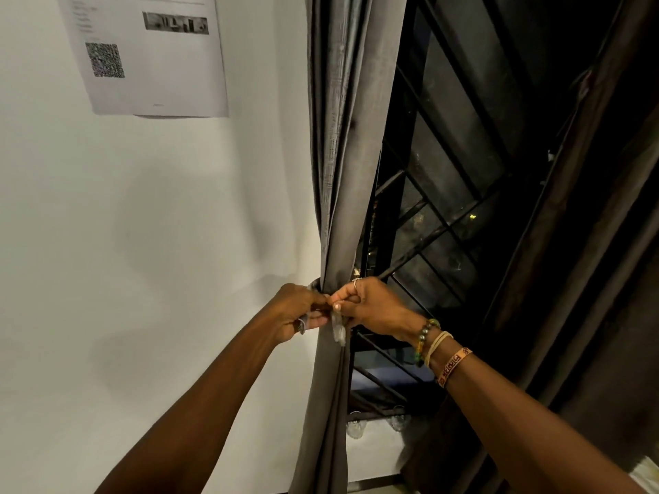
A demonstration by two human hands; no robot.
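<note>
Both hands meet at a gathered grey curtain beside a barred window. The left hand and right hand each pinch an end of the tie wrapped round it.

- A white wall fills the left half, plain and smooth; soft grey shadows lie across its middle and lower part
- A printed sheet is stuck high on that wall; it bears a QR code at its left, a small dark picture strip at its upper right and faint lines of text too blurred to read
- A window takes up the right half; a black metal grille of crossing bars stands before the glass; outside is dark, with one small light
- A dark brown drape hangs along the window's right side
- Below the grille runs a white sill; clear glass objects stand on it
</note>
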